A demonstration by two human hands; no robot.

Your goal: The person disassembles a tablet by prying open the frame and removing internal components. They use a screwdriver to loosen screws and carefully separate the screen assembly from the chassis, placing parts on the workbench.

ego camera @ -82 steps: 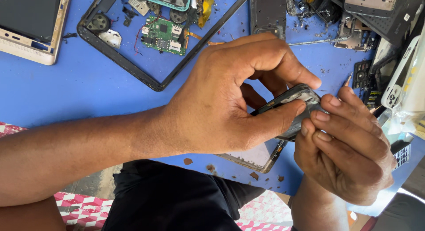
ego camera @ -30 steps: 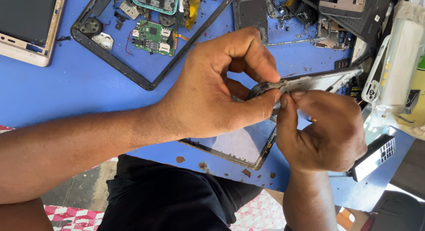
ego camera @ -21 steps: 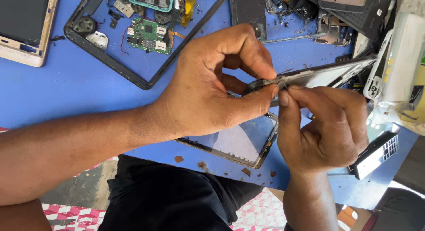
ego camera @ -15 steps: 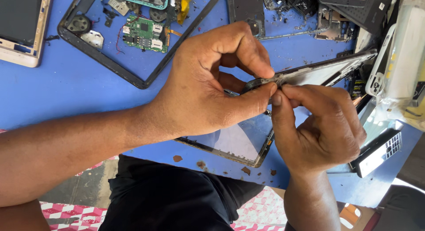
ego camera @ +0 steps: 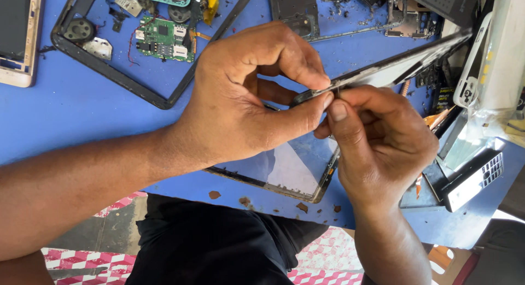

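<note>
Above the blue table (ego camera: 65, 115), left hand (ego camera: 246, 99) and right hand (ego camera: 383, 143), each grip pinched on a thin dark panel (ego camera: 394, 66).

Both hands pinch the near end of a thin dark panel (ego camera: 394, 66) above the blue tabletop (ego camera: 65, 115): left hand (ego camera: 246, 104) gripping, right hand (ego camera: 383, 143) touching its edge.

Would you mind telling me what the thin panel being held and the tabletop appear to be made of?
The panel looks like glass in a dark, probably plastic or metal frame: its face is glossy and mirrors light. The left hand and right hand pinch its edge. The tabletop seems blue-painted wood: matte, with brown chips at its edge.
</note>
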